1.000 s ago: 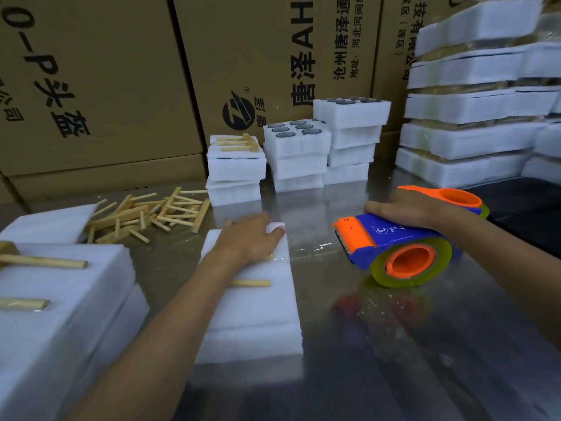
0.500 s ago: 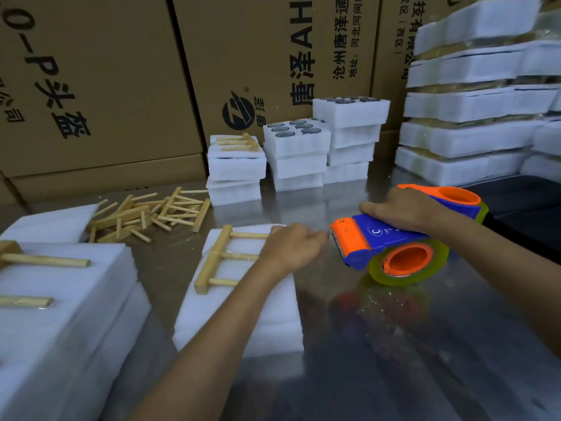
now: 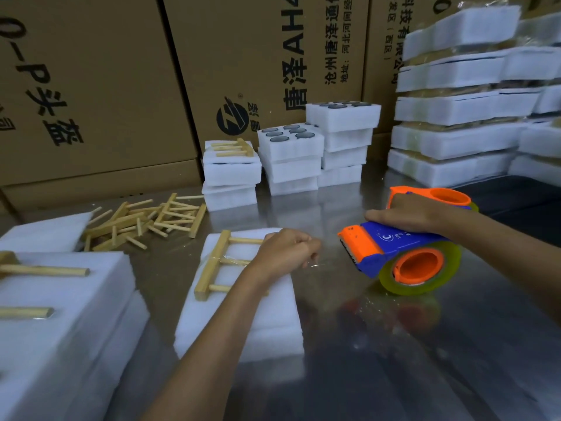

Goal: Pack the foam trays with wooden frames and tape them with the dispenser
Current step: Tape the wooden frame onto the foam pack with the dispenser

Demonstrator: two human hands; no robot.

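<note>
The left hand (image 3: 283,253) is clenched and rests on the right edge of a foam tray (image 3: 243,314), pinching a thin strip of clear tape (image 3: 312,264) that shows at its fingers. Just left of this hand, a wooden frame (image 3: 212,265) lies flat on the tray. To the right of it, apart from it, the right hand (image 3: 406,215) grasps the tape dispenser (image 3: 403,253) from above; the dispenser stands on the shiny surface (image 3: 394,360). Beyond the left hand lies a loose pile of wooden frames (image 3: 145,220), and behind it stacks of foam trays (image 3: 291,159).
</note>
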